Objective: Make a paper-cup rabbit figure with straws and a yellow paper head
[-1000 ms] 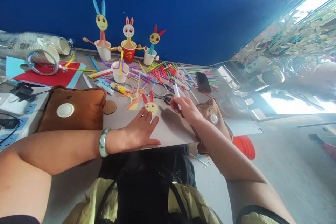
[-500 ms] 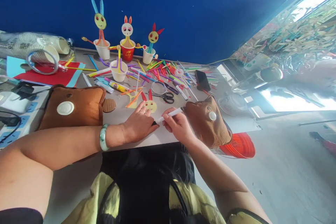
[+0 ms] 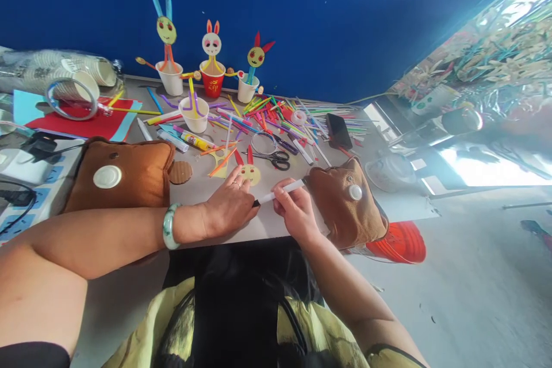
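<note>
A white marker pen (image 3: 279,191) is held in the right hand (image 3: 295,211) at the centre of the frame, the fingers clamped around its barrel; its dark tip is pointed left and is seen just at the fingertips of the left hand (image 3: 227,207). The left hand is laid palm down on the grey table (image 3: 276,224), fingers together and extended, with a ring on one finger and a pale green bangle (image 3: 169,226) at the wrist. Just above the left fingertips, a yellow paper face with red ears (image 3: 247,170) is lying flat. A brown cushion (image 3: 117,175) is placed at left of centre and a second brown cushion (image 3: 347,201) just right of the right hand. Scissors (image 3: 271,159) are observed above the paper face, amid scattered coloured straws (image 3: 267,118). Three paper-cup rabbit figures (image 3: 211,63) are stood along the blue wall in the upper left, with a white cup (image 3: 195,117) below them.
</note>
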Available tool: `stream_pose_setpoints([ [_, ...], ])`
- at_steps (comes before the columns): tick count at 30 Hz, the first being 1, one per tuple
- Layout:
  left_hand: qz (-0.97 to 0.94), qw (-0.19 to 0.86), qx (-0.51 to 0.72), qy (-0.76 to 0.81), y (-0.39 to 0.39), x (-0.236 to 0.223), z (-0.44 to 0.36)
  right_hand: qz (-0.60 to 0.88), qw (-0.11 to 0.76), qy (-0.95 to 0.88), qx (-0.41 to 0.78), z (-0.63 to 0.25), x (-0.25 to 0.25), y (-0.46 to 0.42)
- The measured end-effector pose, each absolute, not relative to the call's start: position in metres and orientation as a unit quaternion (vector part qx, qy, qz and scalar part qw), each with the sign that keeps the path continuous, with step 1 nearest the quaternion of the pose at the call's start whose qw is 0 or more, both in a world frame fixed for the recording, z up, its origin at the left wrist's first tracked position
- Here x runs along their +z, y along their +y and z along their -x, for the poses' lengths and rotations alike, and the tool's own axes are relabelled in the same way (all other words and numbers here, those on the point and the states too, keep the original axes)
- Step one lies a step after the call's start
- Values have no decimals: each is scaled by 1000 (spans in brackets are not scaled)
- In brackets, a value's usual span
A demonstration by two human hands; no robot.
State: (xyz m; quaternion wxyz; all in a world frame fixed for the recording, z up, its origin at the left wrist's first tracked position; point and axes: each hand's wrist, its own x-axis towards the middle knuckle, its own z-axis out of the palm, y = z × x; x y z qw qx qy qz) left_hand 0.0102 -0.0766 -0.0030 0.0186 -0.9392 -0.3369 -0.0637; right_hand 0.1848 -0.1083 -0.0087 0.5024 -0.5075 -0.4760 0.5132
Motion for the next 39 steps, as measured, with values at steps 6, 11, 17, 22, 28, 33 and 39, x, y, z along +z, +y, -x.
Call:
stream_pose_setpoints([
  [6, 941, 31, -63, -330, -77, -8, -11, 525, 521, -475, 477, -186, -8, -101],
  [11, 951, 75, -49, -296, -83, -13, -8, 534, 653, -419, 334, -224, 26, -89],
  [17, 945, 97, -34, -310, -85, -16, -9, 516, 621, -512, 292, -222, 40, -95],
  [22, 943, 85, -49, -318, -85, -21, -10, 543, 529, -548, 355, -202, 23, -66],
  [28, 941, 84, -58, -321, -85, -27, -10, 575, 476, -564, 354, -189, -9, -47],
  [33, 943, 87, -58, -316, -86, -29, -10, 586, 462, -594, 300, -193, -24, -51],
  [39, 942, 61, -69, -323, -87, -29, -10, 602, 427, -632, 237, -193, -23, -52],
])
